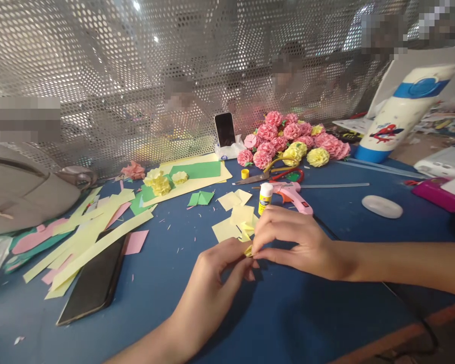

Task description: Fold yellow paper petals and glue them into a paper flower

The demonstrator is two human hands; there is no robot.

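Note:
Between the fingertips of both hands is a small piece of folded yellow paper [249, 251], mostly hidden by the fingers. My left hand [222, 270] pinches it from the left, and my right hand [291, 240] pinches it from the right. Just beyond them lie several pale yellow paper squares [227, 230]. A glue stick [265, 198] with a white top stands upright behind my right hand. Near it are a pink hot glue gun [298, 197] and scissors [256, 177] with yellow handles.
Pink paper flowers [267, 131] and yellow ones are heaped at the back by a perforated metal screen [136, 101]. Paper strips [102, 242] cover part of a black phone [94, 283] at left. A bottle [402, 116] stands at right, near a white oval object [382, 206].

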